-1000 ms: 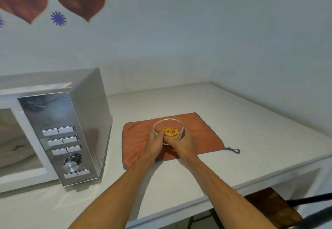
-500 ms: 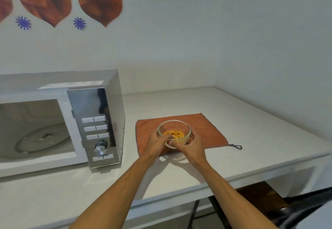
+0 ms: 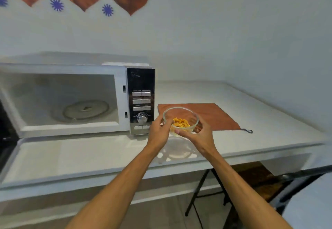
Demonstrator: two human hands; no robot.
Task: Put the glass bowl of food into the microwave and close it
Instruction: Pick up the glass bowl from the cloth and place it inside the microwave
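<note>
No readable text; microwave (image 3: 75, 99) button panel (image 3: 141, 101) labels too blurred to read.

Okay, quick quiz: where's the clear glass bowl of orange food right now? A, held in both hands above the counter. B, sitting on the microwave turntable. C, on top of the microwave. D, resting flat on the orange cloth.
A: the left hand and right hand grip the clear glass bowl of orange food above the white counter, beside the open silver microwave.
</note>
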